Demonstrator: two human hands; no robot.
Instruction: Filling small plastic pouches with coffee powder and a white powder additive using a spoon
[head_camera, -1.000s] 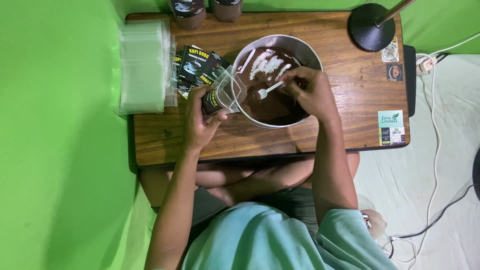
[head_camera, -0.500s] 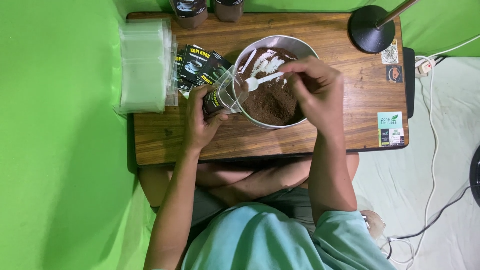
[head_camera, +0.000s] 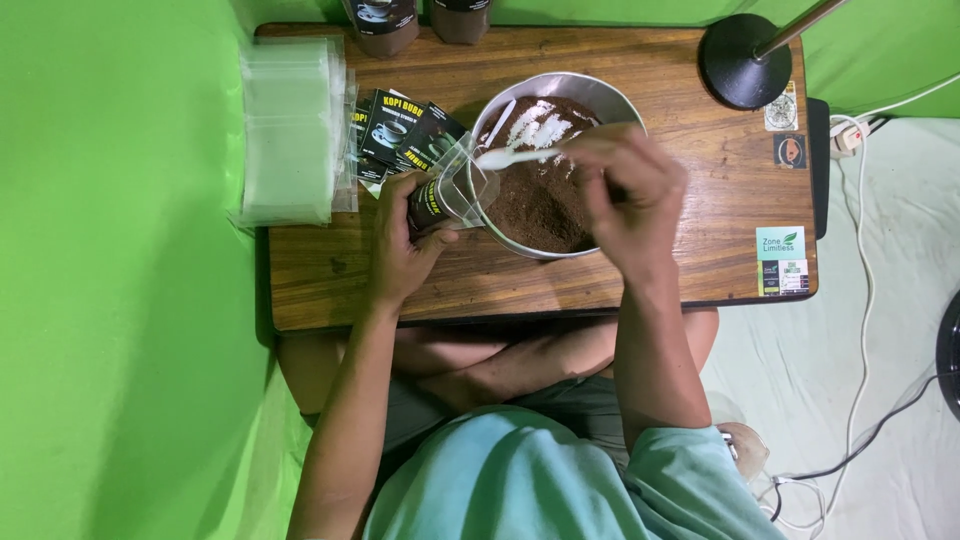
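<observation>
Left hand (head_camera: 400, 250) grip closed around a small clear pouch (head_camera: 447, 195) with dark label, held open at the bowl's left rim, centre of frame. Right hand (head_camera: 625, 185) grip pinching a white spoon (head_camera: 510, 157), its scoop at the pouch mouth. Metal bowl (head_camera: 600, 92) of brown powder beneath. Printed sachets (head_camera: 395, 130) and stack of clear bags (head_camera: 290, 130) upper left on the wooden desk (head_camera: 700, 250).

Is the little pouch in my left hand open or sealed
Open: the left hand holds the pouch with its clear mouth spread, and the white spoon sits at it.
</observation>
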